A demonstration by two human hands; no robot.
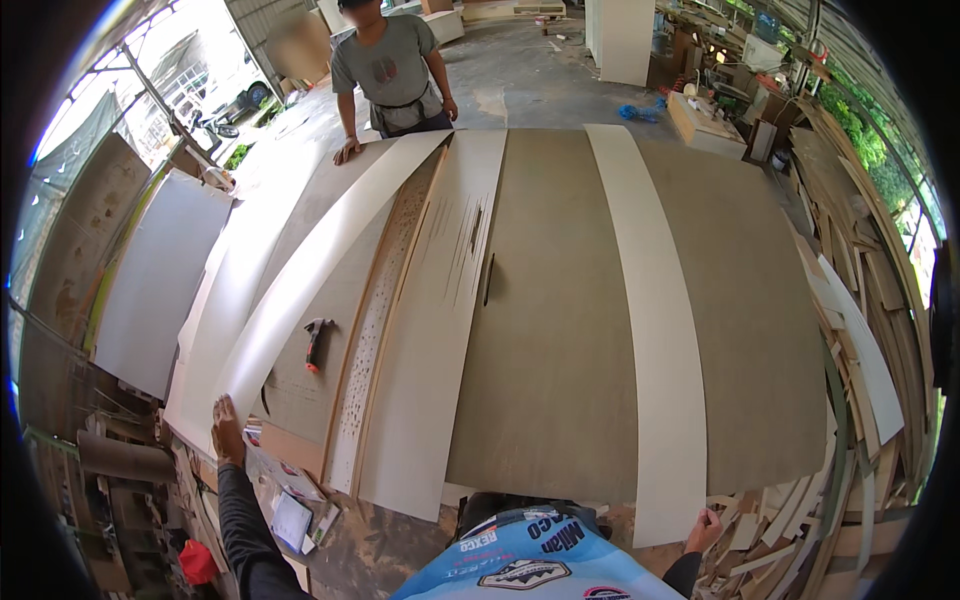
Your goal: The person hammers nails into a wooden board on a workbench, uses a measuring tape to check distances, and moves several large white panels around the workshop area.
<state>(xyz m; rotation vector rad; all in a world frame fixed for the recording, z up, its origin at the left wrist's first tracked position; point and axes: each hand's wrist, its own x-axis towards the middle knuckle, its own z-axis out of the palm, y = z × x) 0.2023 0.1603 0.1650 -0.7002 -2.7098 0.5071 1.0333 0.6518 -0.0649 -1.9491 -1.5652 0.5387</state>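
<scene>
My left hand [228, 432] grips the near end of a long white laminate strip [300, 268], which slants across the left part of a large board-topped table. My right hand [705, 530] is curled closed beside the near corner of another white strip [655, 300], which lies lengthwise over a brown-grey board [555, 330]. What its fingers hold, if anything, is hidden. Between the strips lie a wider pale panel [435, 330] with dark streaks and a speckled strip [380, 290] with wooden edges. A hammer [315, 345] rests left of these.
Across the table, a person in a grey shirt [390, 70] rests a hand on the far edge. White panels [165, 280] lean at the left. Wood offcuts [870, 300] pile up along the right. A low wooden box [705, 125] stands on the floor beyond the far right corner.
</scene>
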